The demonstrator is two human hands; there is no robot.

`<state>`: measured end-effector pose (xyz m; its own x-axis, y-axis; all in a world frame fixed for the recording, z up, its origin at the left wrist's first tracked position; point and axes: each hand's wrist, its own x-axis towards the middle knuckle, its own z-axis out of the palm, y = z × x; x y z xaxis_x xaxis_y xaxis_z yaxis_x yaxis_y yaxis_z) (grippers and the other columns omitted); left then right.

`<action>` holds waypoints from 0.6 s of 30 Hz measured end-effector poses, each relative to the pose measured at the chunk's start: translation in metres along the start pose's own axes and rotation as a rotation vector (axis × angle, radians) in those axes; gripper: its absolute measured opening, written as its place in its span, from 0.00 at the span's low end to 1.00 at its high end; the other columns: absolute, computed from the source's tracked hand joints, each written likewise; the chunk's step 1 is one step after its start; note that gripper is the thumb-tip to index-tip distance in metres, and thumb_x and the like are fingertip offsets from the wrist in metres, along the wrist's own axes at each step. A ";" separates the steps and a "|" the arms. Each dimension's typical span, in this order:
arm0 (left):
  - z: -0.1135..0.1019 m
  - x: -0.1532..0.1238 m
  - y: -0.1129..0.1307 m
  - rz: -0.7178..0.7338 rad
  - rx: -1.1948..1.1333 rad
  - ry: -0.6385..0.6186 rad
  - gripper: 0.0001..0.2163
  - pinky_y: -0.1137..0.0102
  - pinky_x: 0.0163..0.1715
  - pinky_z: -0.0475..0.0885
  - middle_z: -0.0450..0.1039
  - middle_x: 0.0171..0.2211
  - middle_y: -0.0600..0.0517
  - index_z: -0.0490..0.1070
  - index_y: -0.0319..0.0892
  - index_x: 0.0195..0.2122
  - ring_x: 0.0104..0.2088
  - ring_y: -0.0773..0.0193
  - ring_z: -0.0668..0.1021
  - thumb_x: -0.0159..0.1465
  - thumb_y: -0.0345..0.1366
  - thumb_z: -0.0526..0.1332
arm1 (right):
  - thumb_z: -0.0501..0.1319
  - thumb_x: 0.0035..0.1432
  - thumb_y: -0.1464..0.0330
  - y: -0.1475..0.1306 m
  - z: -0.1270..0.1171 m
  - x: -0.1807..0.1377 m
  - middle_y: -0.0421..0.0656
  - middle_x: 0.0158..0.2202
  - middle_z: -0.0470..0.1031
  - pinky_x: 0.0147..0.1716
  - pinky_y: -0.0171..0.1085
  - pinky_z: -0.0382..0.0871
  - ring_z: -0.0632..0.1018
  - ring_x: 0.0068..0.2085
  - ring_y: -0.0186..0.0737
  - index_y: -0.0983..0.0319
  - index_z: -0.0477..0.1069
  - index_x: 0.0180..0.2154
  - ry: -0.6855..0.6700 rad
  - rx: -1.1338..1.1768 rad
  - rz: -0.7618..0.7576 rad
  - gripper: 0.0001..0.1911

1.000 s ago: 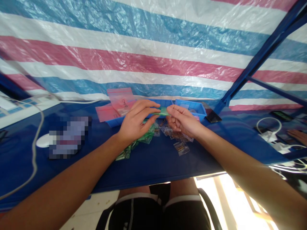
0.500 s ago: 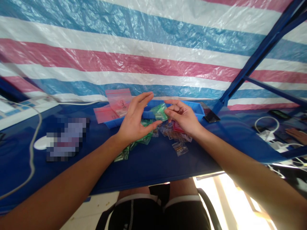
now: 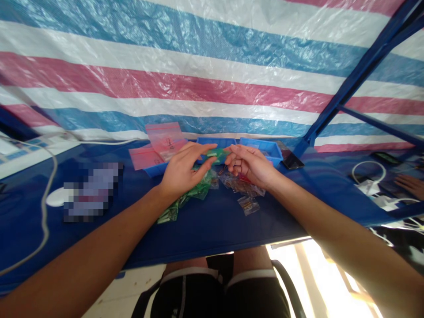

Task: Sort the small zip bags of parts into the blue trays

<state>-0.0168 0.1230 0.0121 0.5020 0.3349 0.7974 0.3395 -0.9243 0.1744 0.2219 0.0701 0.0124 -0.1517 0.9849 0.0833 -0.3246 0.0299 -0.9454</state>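
Observation:
My left hand point(image 3: 183, 170) and my right hand point(image 3: 248, 165) meet over the blue table, both pinching one small green zip bag point(image 3: 217, 154) between their fingertips. Under my left hand lies a heap of green bags point(image 3: 185, 198). Beneath my right hand sit several clear bags with brown parts point(image 3: 247, 194). Two blue trays point(image 3: 265, 148) stand just behind my hands.
Pink zip bags point(image 3: 162, 141) lean at the left tray. A white mouse point(image 3: 54, 196) and cable point(image 3: 43, 221) lie at the left. A dark phone point(image 3: 293, 161) rests right of the trays. Another person's hand point(image 3: 409, 183) and chargers are at the far right. A striped tarp hangs behind.
My left hand opened and let go of the green bag half a second ago, then closed on it again. Both hands have sunk a little toward the table.

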 end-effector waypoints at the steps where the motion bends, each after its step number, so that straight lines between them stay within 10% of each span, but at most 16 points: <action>1: 0.000 -0.001 0.000 -0.030 0.022 0.002 0.19 0.62 0.51 0.78 0.83 0.45 0.46 0.74 0.42 0.64 0.43 0.59 0.83 0.74 0.42 0.65 | 0.77 0.57 0.50 -0.001 -0.001 0.000 0.42 0.32 0.82 0.23 0.31 0.69 0.79 0.28 0.34 0.61 0.81 0.44 0.019 -0.009 -0.010 0.23; 18: -0.029 0.007 -0.029 -0.102 0.258 0.026 0.15 0.54 0.60 0.73 0.77 0.52 0.44 0.78 0.45 0.57 0.56 0.49 0.77 0.75 0.33 0.56 | 0.72 0.61 0.45 0.005 -0.006 0.001 0.39 0.28 0.77 0.24 0.33 0.66 0.74 0.25 0.33 0.60 0.81 0.38 0.048 -0.255 -0.095 0.25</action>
<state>-0.0464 0.1471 0.0292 0.4358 0.4157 0.7983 0.5803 -0.8077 0.1038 0.2260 0.0727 0.0057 -0.0852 0.9824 0.1664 -0.0884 0.1589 -0.9833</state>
